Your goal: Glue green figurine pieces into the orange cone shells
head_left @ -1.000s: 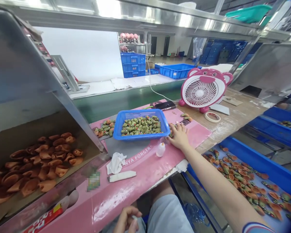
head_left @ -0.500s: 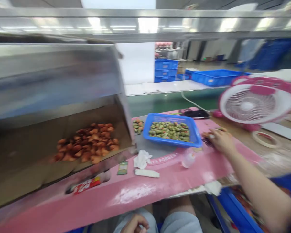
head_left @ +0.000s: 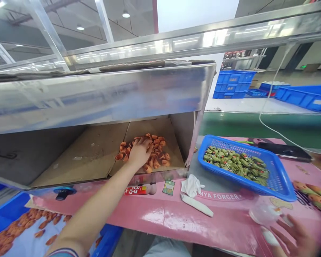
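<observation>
My left hand [head_left: 140,151] reaches into a cardboard box, its fingers stretched out over a pile of small hollow orange-brown pieces [head_left: 156,153]. Its fingertips are partly hidden among them. At the lower right is my right hand [head_left: 294,233], with white covers on the thumb and a fingertip. Its fingers are apart and nothing shows between them. Just beyond them is a small translucent bottle [head_left: 264,212]. A blue basket [head_left: 207,166] of small green pieces [head_left: 235,162] with red and dark spots stands on the pink mat. More green-and-orange pieces [head_left: 317,196] lie at the right edge.
The cardboard box [head_left: 96,146] sits under a metal-faced shelf front [head_left: 101,100]. Crumpled tissue [head_left: 191,185], a white strip [head_left: 196,205] and a red tube [head_left: 136,190] lie on the mat [head_left: 173,217]. A phone [head_left: 283,151] is behind the basket. A blue crate [head_left: 109,239] stands below left.
The view has swung left. My left hand has gone from my lap into the box onto the orange-brown pieces. My right hand has left the pile beside the basket and come nearer me.
</observation>
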Demonstrator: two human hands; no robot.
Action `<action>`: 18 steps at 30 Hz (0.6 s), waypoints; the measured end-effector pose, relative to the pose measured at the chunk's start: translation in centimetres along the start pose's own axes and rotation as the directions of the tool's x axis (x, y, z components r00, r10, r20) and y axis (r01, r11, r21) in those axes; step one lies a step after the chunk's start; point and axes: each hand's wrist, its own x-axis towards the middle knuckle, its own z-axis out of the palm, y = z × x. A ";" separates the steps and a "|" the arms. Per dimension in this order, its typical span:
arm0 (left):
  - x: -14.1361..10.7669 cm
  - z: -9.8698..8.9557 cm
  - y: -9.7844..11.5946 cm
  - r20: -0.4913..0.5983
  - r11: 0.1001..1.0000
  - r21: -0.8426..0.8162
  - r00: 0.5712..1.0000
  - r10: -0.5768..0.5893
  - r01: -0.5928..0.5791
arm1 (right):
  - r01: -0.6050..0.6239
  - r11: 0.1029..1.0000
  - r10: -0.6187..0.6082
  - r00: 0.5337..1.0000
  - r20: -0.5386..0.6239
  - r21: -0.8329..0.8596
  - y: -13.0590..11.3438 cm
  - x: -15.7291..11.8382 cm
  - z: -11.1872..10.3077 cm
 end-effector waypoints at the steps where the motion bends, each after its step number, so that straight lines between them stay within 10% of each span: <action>1: 1.4 0.6 0.2 0.029 1.000 0.020 0.999 0.019 -0.019 | -0.026 0.998 0.026 1.000 -0.006 0.061 -0.2 -0.1 0.3; 11: 8.2 4.4 3.0 0.402 0.969 0.144 0.907 0.127 -0.199 | -0.040 0.994 0.044 0.998 0.041 -0.099 -2.2 1.7 2.0; 18: 9.5 4.7 1.6 0.271 0.936 0.078 0.910 0.313 -0.345 | -0.034 0.999 0.034 0.999 -0.015 -0.041 -2.8 0.9 2.1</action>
